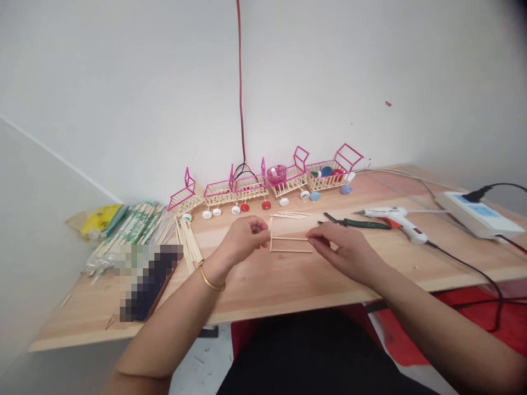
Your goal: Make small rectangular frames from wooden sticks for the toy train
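Observation:
A small open frame of thin wooden sticks (290,251) lies on the table in front of me, two parallel sticks joined to a cross stick at their left end. My left hand (247,238) has its fingers curled into a pinch at the cross stick. Thumb and forefinger of my right hand (340,247) pinch the right end of the upper parallel stick (288,238). Just behind the frame lie several loose sticks (290,214). Dark-handled pliers (354,223) rest beyond my right hand.
Several stick-built carts (251,192) with pink rims and bottle-cap wheels line the wall. A glue gun (395,219) and white power strip (481,216) are at right, with trailing cables. Stick bundles (187,244), packaged sticks (135,230) and a blurred dark object (152,285) lie left.

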{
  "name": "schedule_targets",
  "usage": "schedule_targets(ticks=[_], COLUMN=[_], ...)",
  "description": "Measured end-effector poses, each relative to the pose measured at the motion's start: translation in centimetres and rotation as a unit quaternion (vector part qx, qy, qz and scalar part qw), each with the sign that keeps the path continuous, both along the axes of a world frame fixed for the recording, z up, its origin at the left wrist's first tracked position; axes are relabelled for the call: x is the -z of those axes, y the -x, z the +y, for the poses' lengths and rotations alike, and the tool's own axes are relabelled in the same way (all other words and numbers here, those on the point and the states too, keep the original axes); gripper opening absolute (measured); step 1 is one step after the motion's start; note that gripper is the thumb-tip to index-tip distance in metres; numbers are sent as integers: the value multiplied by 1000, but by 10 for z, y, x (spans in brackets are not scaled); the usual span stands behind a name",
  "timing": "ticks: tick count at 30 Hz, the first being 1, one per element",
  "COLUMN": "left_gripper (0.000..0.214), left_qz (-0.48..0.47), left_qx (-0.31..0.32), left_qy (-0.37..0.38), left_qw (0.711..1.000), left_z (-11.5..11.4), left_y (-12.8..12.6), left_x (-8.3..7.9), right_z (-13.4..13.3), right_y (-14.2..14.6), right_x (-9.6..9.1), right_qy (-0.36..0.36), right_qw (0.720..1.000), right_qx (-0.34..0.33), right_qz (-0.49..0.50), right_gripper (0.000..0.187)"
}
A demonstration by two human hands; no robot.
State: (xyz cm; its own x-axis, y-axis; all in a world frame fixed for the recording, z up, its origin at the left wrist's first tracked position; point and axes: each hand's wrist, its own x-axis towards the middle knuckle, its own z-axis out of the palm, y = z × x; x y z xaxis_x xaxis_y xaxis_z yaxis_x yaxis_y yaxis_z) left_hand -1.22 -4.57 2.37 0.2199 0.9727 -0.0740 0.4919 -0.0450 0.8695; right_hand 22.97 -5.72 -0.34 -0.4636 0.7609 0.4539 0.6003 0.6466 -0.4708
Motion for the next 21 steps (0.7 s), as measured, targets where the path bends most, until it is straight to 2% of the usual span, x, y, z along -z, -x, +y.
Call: schedule_targets(ticks=[3, 6, 9, 12, 15, 18, 21], left_gripper=[11, 15, 13, 17, 21, 23, 23], left_qz=[98, 255, 344, 364, 339, 315, 327], left_qx=[4, -47, -65, -39, -5, 8, 13], left_qy=[-52, -121, -138, -172, -190, -200, -216], left_qw=[994, 958, 927, 914, 921, 928, 920], left_z=[1, 8, 15, 15, 11, 9, 10], left_y=[-2, 8, 14, 9, 1, -2, -3], left_x=[9, 22, 32, 37, 40, 44, 50], right_z=[15, 33, 49, 59, 62, 63, 63], right_y=[3, 3, 7, 14, 21, 25, 28], right_x=[-6, -1, 8, 16, 22, 29, 34], right_qy=[14, 39, 58, 71, 80, 99, 110], right_qw=[999, 996, 991, 987, 986, 986, 985], right_qx=[-9, -13, -24, -44, -59, -51, -42], right_qz=[-36, -84, -120, -136, -134, -127, -123], right_gripper=[16, 14, 15, 16, 16, 16, 15])
